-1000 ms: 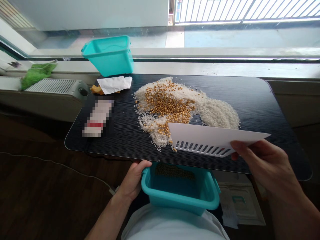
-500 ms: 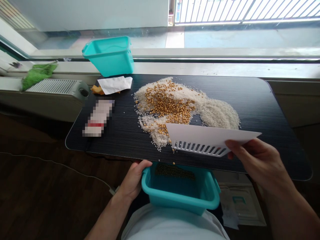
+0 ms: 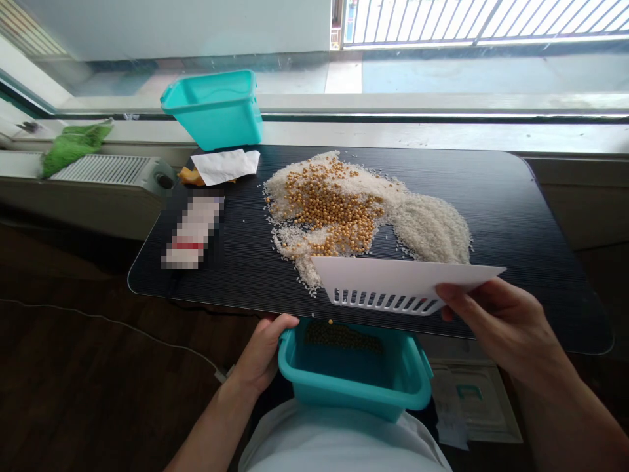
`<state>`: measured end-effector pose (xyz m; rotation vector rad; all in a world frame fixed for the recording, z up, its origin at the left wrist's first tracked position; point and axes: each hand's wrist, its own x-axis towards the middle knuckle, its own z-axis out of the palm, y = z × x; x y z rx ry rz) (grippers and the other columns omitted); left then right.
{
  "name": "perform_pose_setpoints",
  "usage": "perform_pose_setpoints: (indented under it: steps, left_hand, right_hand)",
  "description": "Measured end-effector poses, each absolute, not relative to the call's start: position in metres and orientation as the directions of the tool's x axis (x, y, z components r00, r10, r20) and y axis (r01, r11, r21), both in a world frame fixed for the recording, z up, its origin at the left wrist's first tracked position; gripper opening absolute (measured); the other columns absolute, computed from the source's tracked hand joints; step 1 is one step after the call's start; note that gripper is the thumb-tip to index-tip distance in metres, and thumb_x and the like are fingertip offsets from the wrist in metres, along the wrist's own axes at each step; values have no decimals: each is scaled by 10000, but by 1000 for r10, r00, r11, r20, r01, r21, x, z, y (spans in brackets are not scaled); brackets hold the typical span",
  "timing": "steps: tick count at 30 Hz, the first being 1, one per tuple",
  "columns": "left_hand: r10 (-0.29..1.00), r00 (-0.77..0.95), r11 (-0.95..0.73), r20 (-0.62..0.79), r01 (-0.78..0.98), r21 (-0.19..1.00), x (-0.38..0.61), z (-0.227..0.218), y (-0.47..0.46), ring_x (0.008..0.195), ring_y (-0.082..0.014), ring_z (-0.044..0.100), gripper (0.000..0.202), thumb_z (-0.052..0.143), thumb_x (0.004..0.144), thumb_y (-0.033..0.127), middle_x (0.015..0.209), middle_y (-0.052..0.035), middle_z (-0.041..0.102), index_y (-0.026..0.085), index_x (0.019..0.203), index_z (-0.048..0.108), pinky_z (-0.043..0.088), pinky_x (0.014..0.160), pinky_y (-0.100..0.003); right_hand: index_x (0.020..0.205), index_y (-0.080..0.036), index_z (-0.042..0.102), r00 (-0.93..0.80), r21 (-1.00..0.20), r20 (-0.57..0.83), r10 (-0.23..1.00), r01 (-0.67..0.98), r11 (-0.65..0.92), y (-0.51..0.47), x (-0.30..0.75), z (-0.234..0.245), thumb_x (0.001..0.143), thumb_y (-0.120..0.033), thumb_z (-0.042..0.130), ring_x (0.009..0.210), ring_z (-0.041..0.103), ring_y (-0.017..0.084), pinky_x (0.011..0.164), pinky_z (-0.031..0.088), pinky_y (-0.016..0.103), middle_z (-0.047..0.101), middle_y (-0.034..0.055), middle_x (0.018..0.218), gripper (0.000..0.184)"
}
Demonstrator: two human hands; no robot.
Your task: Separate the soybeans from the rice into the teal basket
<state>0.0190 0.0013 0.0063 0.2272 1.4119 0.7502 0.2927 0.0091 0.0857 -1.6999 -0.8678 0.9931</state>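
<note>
My right hand grips a white slotted scraper by its right end, its edge on the black table near the front rim. Behind it lies a heap of white rice mixed with yellow soybeans. My left hand clasps the left rim of a teal bin held below the table edge against my body. Soybeans lie in the bin's far end, and one bean is falling just above it.
A second teal bin stands on the window ledge at the back left. White paper and a blurred packet lie on the table's left part. A radiator with a green cloth is at left.
The scraper has slid toward the front edge and a little left, pulled by my right hand. A bean has dropped off the edge toward the bin. My left hand has stayed put.
</note>
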Motion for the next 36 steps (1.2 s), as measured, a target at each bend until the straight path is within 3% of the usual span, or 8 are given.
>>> perform_pose_setpoints:
  steps: [9, 12, 16, 22, 27, 31, 36]
  left_hand:
    - [589, -13, 758, -808, -338, 558, 21, 9, 2, 488, -92, 453, 295, 836, 513, 328, 501, 25, 533, 170, 470, 590, 432, 511, -230]
    - [583, -17, 768, -812, -316, 557, 22, 12, 3, 477, -89, 454, 270, 828, 524, 327, 495, 21, 551, 157, 491, 621, 427, 501, -224]
    - [596, -10, 753, -803, -340, 563, 23, 15, 4, 538, -130, 560, 242, 836, 507, 307, 588, -21, 672, 128, 633, 731, 478, 548, -236]
    - [604, 0, 741, -797, -368, 562, 22, 11, 2, 536, -147, 592, 212, 843, 534, 296, 598, -24, 695, 145, 621, 722, 501, 576, -262]
    - [601, -3, 743, -799, -367, 560, 20, 6, 2, 513, -133, 561, 183, 829, 550, 278, 571, -1, 666, 152, 592, 703, 462, 532, -250]
    - [599, -10, 744, -800, -363, 561, 19, 6, 3, 520, -129, 561, 188, 829, 545, 282, 581, 3, 666, 148, 587, 704, 470, 541, -249]
    - [610, -7, 733, -792, -374, 568, 22, 9, 3, 555, -150, 598, 204, 831, 538, 281, 600, -2, 687, 147, 658, 735, 499, 576, -259]
  right_hand:
    - [751, -222, 781, 472, -939, -150, 869, 206, -274, 9, 302, 75, 593, -626, 913, 562, 568, 121, 536, 489, 229, 692, 0, 636, 454]
    - [742, -218, 782, 300, -957, -193, 934, 151, -247, 11, 292, 69, 626, -646, 883, 518, 548, 123, 480, 495, 235, 686, 5, 624, 454]
    - [702, -194, 746, 114, -957, -243, 963, 133, -257, 15, 276, 64, 646, -644, 862, 471, 526, 122, 414, 469, 229, 639, 0, 555, 468]
    - [737, -209, 755, 350, -946, -205, 914, 167, -276, 7, 290, 54, 653, -599, 875, 480, 571, 143, 451, 506, 264, 686, -1, 602, 417]
    - [844, -224, 776, 608, -919, -141, 781, 212, -331, 0, 312, 61, 674, -555, 889, 553, 618, 154, 541, 512, 278, 713, -6, 652, 389]
    - [855, -240, 777, 635, -931, -132, 761, 185, -316, 3, 309, 71, 646, -575, 906, 569, 612, 157, 543, 495, 289, 715, -3, 662, 415]
    - [805, -225, 758, 562, -942, -117, 819, 197, -270, 9, 300, 71, 667, -579, 888, 566, 586, 158, 564, 487, 310, 692, -13, 636, 402]
